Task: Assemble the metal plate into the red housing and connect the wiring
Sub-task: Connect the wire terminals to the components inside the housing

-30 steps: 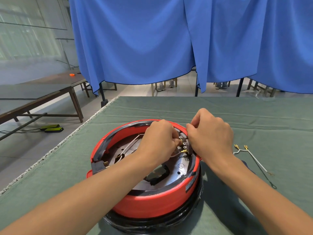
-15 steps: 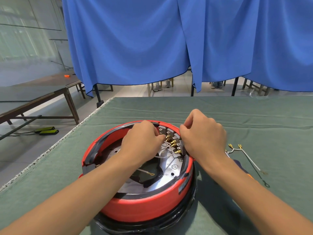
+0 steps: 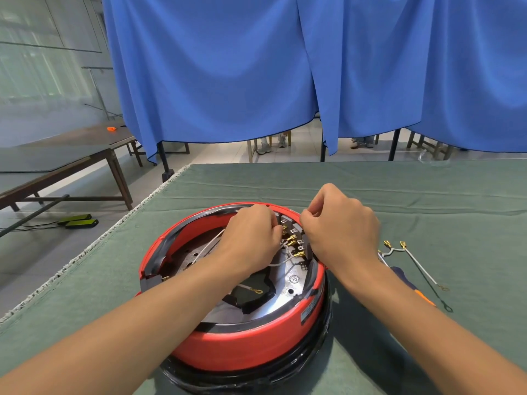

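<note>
The metal plate (image 3: 288,297) is sitting inside the red housing (image 3: 242,342) at the near table (image 3: 370,189) edge. Since a moment ago, both hands are staying at the terminal block (image 3: 296,233): the left hand (image 3: 251,238) is pinching a white wire (image 3: 281,262), while the right hand (image 3: 339,232) is curling over the rim, its grasp hidden. Spare wires (image 3: 413,262) are lying alongside, unconnected.

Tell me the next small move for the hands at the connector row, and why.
Probably push the brass connector the left hand is working onto its tab while the right hand steadies the terminal block. Both hands are curled at that row inside the red housing, and a ring-ended wire lies loose over the metal plate.
</note>
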The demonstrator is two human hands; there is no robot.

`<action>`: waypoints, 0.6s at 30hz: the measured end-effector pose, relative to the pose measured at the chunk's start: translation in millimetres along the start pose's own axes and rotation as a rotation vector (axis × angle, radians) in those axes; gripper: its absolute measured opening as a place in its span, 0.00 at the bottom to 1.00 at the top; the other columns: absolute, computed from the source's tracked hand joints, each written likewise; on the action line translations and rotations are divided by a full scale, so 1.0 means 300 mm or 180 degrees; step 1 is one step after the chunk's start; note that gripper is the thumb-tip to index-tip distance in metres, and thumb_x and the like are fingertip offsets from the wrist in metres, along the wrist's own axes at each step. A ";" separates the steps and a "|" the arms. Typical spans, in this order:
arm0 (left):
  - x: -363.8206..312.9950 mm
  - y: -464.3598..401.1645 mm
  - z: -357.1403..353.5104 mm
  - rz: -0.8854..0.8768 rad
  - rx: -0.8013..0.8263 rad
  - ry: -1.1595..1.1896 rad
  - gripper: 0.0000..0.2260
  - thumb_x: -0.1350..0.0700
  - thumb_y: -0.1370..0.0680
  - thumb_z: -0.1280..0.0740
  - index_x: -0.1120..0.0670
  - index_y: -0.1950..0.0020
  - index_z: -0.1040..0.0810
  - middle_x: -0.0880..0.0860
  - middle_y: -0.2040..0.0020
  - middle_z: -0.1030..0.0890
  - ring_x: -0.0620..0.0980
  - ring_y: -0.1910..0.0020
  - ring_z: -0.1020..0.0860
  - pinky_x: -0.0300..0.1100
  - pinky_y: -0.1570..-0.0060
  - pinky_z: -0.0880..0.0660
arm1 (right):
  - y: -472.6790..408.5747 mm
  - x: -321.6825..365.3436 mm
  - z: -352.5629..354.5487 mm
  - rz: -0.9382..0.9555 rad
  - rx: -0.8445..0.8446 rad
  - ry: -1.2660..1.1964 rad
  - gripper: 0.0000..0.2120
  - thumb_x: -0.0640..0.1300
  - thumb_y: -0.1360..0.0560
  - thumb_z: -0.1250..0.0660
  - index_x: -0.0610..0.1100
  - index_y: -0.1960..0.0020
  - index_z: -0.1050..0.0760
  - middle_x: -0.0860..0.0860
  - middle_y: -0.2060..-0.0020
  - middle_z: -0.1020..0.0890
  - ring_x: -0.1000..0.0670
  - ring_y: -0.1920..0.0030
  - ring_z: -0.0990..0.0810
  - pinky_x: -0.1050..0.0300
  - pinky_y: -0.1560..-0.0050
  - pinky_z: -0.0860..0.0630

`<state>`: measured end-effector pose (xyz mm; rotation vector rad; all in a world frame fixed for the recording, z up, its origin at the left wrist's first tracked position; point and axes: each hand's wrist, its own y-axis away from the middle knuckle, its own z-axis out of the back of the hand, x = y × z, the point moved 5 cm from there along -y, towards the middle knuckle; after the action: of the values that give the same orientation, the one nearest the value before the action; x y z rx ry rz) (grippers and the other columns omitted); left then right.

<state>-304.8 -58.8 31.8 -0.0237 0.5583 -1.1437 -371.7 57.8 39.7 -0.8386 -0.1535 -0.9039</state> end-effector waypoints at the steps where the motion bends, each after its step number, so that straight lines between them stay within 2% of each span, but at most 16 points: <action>1: -0.002 0.000 0.001 -0.0026 -0.0018 -0.0011 0.09 0.56 0.22 0.37 0.58 0.60 0.21 0.56 0.60 0.19 0.57 0.57 0.22 0.44 0.60 0.29 | 0.000 0.000 -0.002 0.0012 -0.0002 0.0006 0.05 0.47 0.25 0.37 0.49 0.58 0.31 0.53 0.67 0.24 0.47 0.65 0.30 0.56 0.65 0.38; 5: -0.001 -0.005 0.002 -0.0039 0.0076 0.0110 0.10 0.57 0.22 0.36 0.59 0.61 0.22 0.57 0.60 0.19 0.56 0.57 0.22 0.45 0.57 0.27 | -0.003 -0.006 -0.007 -0.0002 0.0013 -0.0025 0.04 0.47 0.25 0.37 0.48 0.58 0.30 0.52 0.65 0.21 0.46 0.63 0.25 0.56 0.64 0.33; 8: -0.001 -0.004 0.002 0.0035 0.0121 0.0068 0.11 0.57 0.23 0.37 0.60 0.62 0.21 0.58 0.62 0.19 0.56 0.60 0.22 0.46 0.60 0.26 | -0.005 -0.015 -0.010 -0.0095 0.0070 -0.0142 0.04 0.47 0.26 0.36 0.49 0.59 0.30 0.53 0.66 0.23 0.47 0.62 0.25 0.56 0.64 0.34; 12: -0.015 0.013 0.037 0.0128 -0.0356 -0.0551 0.11 0.53 0.25 0.39 0.57 0.61 0.22 0.54 0.63 0.20 0.56 0.61 0.23 0.46 0.62 0.26 | -0.017 -0.032 -0.022 -0.0182 0.0455 -0.0390 0.03 0.47 0.27 0.36 0.51 0.58 0.29 0.55 0.63 0.21 0.48 0.59 0.24 0.55 0.61 0.32; 15: -0.040 0.033 0.063 -0.0205 -0.0709 -0.0390 0.06 0.54 0.25 0.39 0.53 0.52 0.24 0.48 0.57 0.23 0.51 0.56 0.25 0.45 0.62 0.31 | -0.040 -0.069 0.006 -0.0346 0.0603 -0.0718 0.04 0.46 0.29 0.34 0.52 0.61 0.28 0.57 0.63 0.21 0.49 0.57 0.22 0.54 0.57 0.28; 18: -0.069 0.038 0.038 -0.0757 -0.0509 -0.0451 0.15 0.55 0.24 0.38 0.48 0.38 0.27 0.47 0.46 0.27 0.48 0.44 0.31 0.42 0.55 0.31 | -0.068 -0.134 0.048 -0.0499 0.0576 -0.0625 0.04 0.45 0.29 0.35 0.52 0.63 0.26 0.56 0.64 0.19 0.49 0.57 0.21 0.55 0.57 0.27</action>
<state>-296.2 -38.9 46.8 -0.3138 0.5287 -1.3141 -409.2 86.6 43.3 -0.7525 -0.4707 -0.9376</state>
